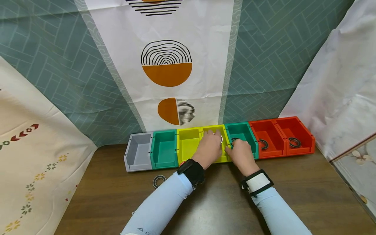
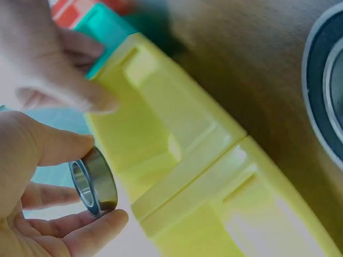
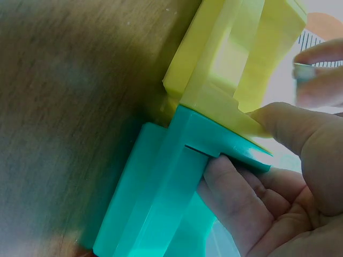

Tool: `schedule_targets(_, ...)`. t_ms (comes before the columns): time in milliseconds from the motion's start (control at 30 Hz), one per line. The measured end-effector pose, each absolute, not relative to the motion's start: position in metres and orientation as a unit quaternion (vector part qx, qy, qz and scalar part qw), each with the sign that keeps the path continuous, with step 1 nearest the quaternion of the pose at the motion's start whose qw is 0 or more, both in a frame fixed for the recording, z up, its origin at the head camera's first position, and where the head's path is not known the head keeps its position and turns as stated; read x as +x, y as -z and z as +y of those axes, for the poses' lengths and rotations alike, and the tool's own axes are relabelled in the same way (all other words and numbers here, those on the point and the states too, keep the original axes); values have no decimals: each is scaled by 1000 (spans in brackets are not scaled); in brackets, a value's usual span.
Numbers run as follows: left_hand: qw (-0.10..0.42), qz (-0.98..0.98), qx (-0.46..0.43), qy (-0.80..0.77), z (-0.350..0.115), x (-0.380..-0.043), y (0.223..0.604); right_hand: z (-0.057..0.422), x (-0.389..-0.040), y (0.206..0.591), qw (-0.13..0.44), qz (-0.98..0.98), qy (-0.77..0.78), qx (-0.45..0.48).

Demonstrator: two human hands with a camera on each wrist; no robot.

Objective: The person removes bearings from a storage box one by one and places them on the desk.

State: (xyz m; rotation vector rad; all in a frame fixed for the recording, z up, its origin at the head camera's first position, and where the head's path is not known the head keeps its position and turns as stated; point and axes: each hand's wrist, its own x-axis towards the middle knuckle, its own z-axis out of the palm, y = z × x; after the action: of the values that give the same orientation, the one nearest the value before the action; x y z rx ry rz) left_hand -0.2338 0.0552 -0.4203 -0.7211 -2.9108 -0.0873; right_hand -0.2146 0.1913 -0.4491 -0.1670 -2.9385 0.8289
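Note:
My left hand (image 1: 209, 148) is over the right-hand yellow bin (image 1: 225, 157). Between its thumb and fingertips it pinches a ball bearing (image 2: 102, 184), tilted on edge, dark-sealed with a shiny metal rim. My right hand (image 1: 242, 156) grips the side walls where this yellow bin meets a green bin (image 3: 161, 203). Its thumb lies on the yellow side and its fingers curl inside the green one. Another bearing (image 1: 234, 139) shows in the green bin, partly hidden behind the right hand.
The bins form one row along the back cloth: a grey bin (image 1: 139, 166), another green bin (image 1: 165, 163), the left yellow bin (image 1: 188, 133), and two red bins (image 1: 299, 152), each with a bearing inside. One loose bearing (image 1: 155, 181) lies on the wooden table (image 1: 217, 202) beside the left forearm.

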Motion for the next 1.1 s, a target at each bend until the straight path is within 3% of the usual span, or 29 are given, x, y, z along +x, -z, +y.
schedule_targets(500,120,-944,-238,194,19,-193,398,191,-215,450,39,-961,-271,-50)
schedule_targets(967,135,-916,-312,215,4,-165,421,190,-215,450,40,-961,-270,-52)
schedule_targets(1100,113,-920,-314,207,1,-160,430,191,-215,451,42,-961,-268,-51)
